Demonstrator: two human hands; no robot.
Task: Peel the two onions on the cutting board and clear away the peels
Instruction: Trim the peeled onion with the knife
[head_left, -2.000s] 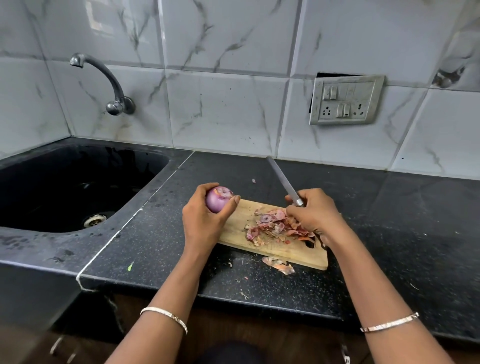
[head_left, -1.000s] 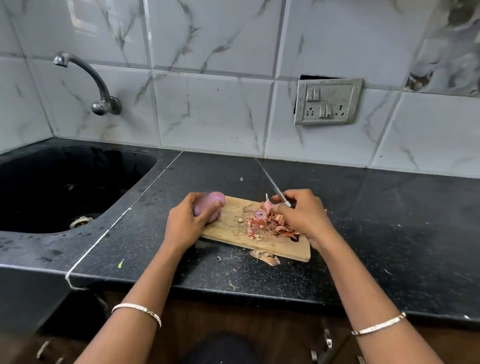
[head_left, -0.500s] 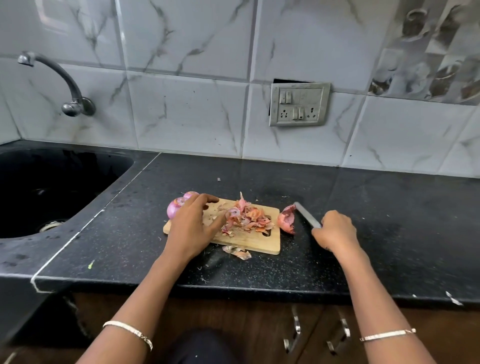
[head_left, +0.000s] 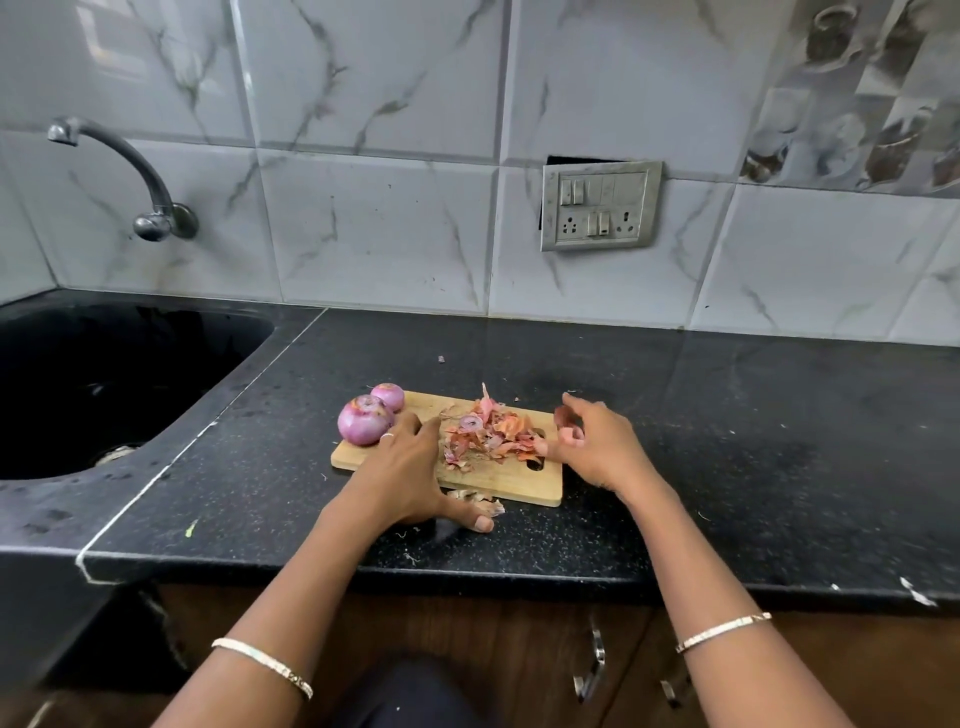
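Two peeled purple onions, a larger one (head_left: 363, 427) and a smaller one (head_left: 389, 397), sit together on the left end of the wooden cutting board (head_left: 524, 486). A heap of reddish onion peels (head_left: 488, 434) lies across the board's middle. My left hand (head_left: 402, 478) lies flat on the board between the onions and the heap, thumb spread out onto the counter. At the board's right end, my right hand (head_left: 595, 449) curls its fingers round a reddish piece of peel (head_left: 563, 417), one fingertip reaching the heap. No knife is in view.
A few loose peels (head_left: 475, 497) lie on the black counter (head_left: 727, 441) just in front of the board. A black sink (head_left: 104, 374) with a wall tap (head_left: 150, 208) is at the left. A switch plate (head_left: 600, 205) hangs on the tiled wall.
My left hand set the second onion beside the first and now lies flat on the board. My right hand carried the knife off to the right, let it go, and came back to a peel.
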